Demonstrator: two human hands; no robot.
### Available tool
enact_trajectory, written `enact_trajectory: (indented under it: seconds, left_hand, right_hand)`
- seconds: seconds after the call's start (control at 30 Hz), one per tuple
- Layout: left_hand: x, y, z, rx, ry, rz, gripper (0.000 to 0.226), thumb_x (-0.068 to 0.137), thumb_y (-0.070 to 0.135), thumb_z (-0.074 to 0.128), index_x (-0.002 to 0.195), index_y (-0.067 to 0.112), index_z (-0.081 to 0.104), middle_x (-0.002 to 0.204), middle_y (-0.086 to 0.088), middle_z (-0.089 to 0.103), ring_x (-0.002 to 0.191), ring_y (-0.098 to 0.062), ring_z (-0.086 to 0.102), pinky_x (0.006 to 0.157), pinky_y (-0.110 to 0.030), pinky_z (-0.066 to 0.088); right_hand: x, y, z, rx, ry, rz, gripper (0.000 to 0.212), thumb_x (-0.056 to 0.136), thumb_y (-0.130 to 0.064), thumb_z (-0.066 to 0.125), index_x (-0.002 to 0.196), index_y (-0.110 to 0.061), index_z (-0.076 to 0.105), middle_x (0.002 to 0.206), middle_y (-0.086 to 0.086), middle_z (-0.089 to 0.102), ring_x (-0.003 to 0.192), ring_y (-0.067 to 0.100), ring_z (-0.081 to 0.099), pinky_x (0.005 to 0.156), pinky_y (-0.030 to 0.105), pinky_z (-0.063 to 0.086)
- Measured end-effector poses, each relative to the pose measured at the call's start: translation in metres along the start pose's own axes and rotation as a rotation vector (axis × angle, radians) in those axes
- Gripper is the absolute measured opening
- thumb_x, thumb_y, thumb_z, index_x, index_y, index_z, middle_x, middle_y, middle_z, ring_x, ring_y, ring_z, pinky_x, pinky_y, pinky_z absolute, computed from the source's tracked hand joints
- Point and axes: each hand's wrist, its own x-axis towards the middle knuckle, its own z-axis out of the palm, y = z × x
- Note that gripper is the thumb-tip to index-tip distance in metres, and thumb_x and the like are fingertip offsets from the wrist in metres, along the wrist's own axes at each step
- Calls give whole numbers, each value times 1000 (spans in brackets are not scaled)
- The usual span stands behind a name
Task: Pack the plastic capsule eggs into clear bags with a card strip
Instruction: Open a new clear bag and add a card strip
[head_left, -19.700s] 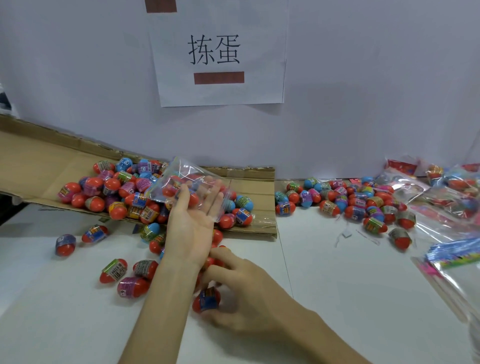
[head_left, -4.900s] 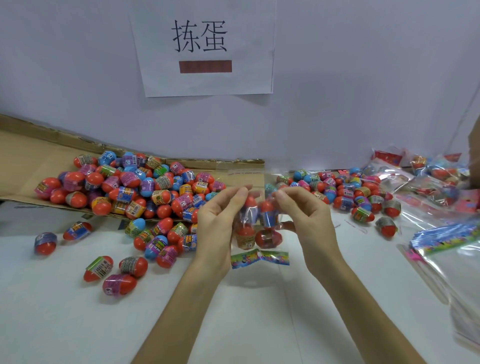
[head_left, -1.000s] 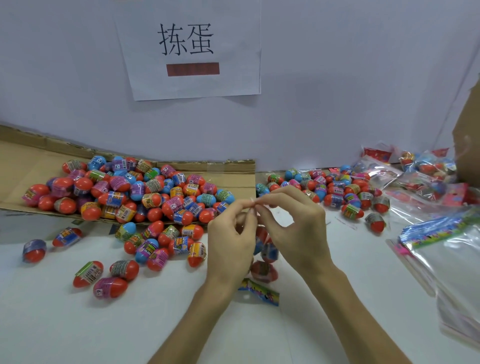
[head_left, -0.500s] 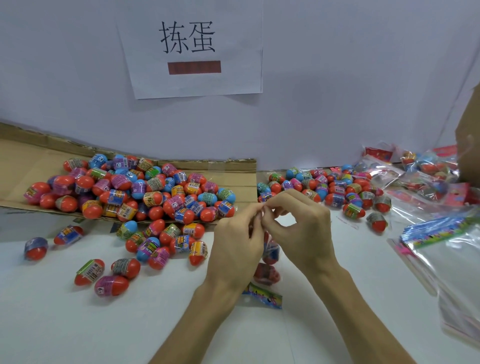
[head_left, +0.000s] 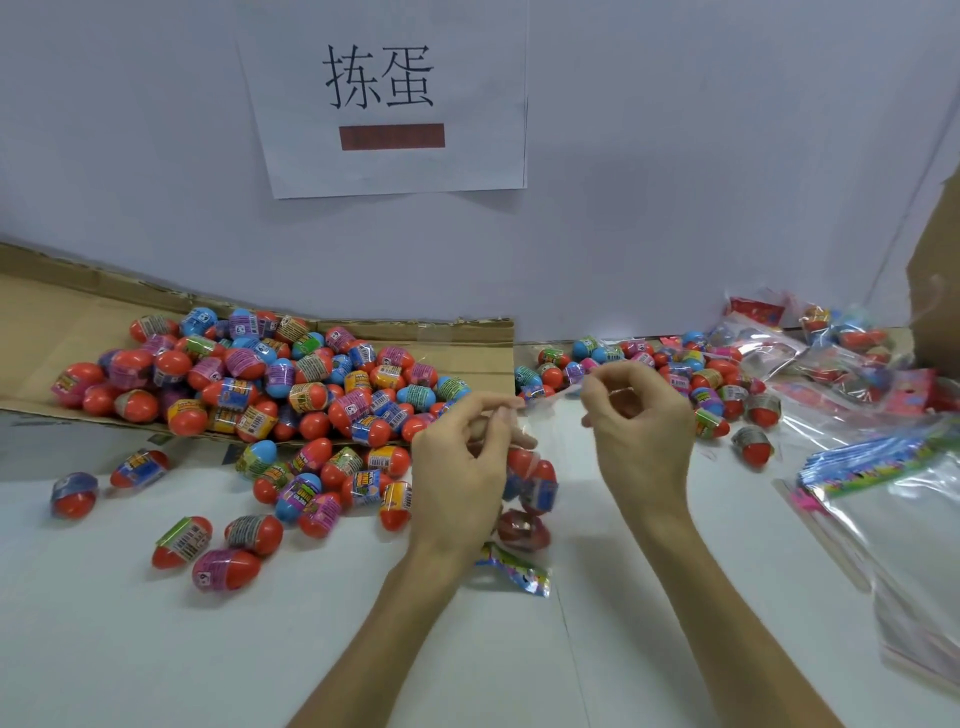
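Clear bag (head_left: 550, 431) hangs mid-scene between both hands, above the white table (head_left: 571, 649). Left hand (head_left: 462, 467) pinches the bag's top edge with thumb and forefinger, other fingers curled. Right hand (head_left: 644, 431) pinches the same edge further right, also thumb and forefinger. Hands are apart, with the edge stretched between them, slightly higher on the right side. Inside the bag are several capsule eggs (head_left: 535, 488) with red bases, blue showing on 1 or 2. Exact count can't tell, since the left hand hides part. Card strip (head_left: 514, 569), multicoloured print, sits at the bag's bottom end, on the near side of the eggs, down at table level. Whether it touches the table, can't tell.

Cardboard flap (head_left: 467, 348) lies far left, carrying a big egg pile (head_left: 285, 374) of mixed red, blue, pink and orange with printed bands. The pile spills off the flap's near edge onto the table. Loose eggs (head_left: 208, 545) are scattered near left, and 2 more (head_left: 104, 478) lie well apart further left. Second egg heap (head_left: 675, 374) sits far, right of centre, just behind the right hand. Stack of empty bags (head_left: 909, 519) with card strips lies at the right edge. Filled bags (head_left: 831, 343) sit far right by the wall. Brown cardboard box (head_left: 940, 291) cuts in at the right edge. Paper sign (head_left: 384, 98) with 2 black characters and a red-brown bar is stuck on the white wall (head_left: 675, 156).
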Motion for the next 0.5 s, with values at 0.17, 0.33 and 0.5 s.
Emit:
enact_trajectory:
  seconds: [0.17,0.33,0.5]
  left_hand:
    - [9,-4,-6,-102,113,-101,18,107,15,54,110,17,72,76,2,78,75,-8,75,66,-17,57]
    - [14,-10,-15,-140,289,-190,21,108,19,52,105,26,71,78,2,79,79,-11,76,66,-22,59]
    - [18,-12,-20,-131,352,-215,22,108,21,52,106,28,73,81,-1,78,80,-17,76,75,-44,65]
  right_hand:
    - [13,6,-10,136,14,207,6,94,-21,71,89,-24,72,72,-12,69,63,4,64,60,16,54]
    - [27,15,-24,112,186,303,13,94,-19,71,85,-28,72,74,-12,71,73,6,66,68,22,57]
    - [57,-24,-47,-193,-224,149,8,89,-24,76,82,-27,76,70,-15,72,71,9,67,63,22,56]
